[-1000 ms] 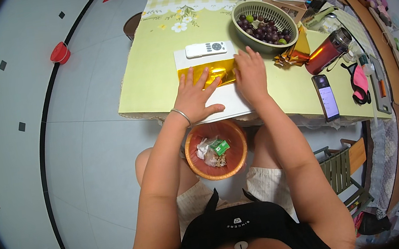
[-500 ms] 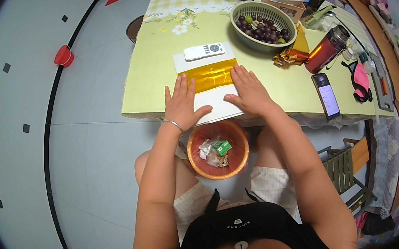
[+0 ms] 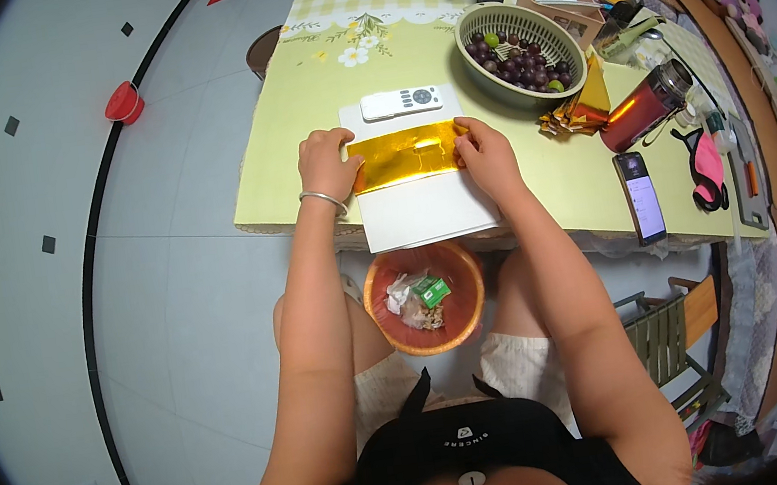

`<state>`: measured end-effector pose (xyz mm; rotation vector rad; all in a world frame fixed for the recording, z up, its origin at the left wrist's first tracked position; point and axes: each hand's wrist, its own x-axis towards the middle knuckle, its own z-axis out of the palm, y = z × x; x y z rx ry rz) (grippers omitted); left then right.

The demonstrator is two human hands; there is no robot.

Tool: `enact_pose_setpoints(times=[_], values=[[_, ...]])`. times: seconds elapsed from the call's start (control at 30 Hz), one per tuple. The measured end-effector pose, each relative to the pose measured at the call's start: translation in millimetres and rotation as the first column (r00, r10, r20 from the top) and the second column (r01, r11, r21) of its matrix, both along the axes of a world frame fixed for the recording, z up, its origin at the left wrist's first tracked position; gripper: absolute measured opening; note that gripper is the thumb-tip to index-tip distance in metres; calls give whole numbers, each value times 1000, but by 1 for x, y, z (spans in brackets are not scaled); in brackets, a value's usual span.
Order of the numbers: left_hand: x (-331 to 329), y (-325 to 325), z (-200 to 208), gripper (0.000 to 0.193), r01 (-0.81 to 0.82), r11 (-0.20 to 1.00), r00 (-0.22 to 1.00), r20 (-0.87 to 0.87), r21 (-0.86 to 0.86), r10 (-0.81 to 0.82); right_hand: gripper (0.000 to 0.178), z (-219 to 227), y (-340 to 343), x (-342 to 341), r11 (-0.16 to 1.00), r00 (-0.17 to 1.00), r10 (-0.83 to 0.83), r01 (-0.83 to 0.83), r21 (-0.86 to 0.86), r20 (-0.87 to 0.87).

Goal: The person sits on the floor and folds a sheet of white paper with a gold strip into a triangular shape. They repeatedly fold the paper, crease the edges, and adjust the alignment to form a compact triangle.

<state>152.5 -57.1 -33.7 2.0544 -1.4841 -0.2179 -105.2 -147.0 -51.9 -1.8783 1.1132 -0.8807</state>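
A strip of shiny gold foil paper lies across a white sheet or thin board at the table's front edge. At the strip's left end my left hand, with a bangle on the wrist, is closed with curled fingers and its thumb on the edge. My right hand pinches the other end between thumb and bent fingers. Just beyond the foil, a white remote control rests on the far part of the white sheet. My fingertips are partly hidden under the edges.
Right of the sheet stand a colander of grapes, folded gold foil pieces, a red thermos, a phone and a pink-black eye mask. Below the table edge, a waste bin stands between my knees.
Both hands have gone from lying flat on the foil, fingers stretched, to gripping its two ends. The left hand moved outward to the left.
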Motion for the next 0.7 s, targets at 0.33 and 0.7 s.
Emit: enact_pose_setpoints(times=[0.33,0.7], values=[[3,-5,-12,11,-74,996,992,-103,-48,69,37,10,-4,1,945,977,1,-70,320,212],[-23,14,1,20,-87,961,947,-321,-263,-3,55,18,-6,-3,905,949,-69,-70,420,308]])
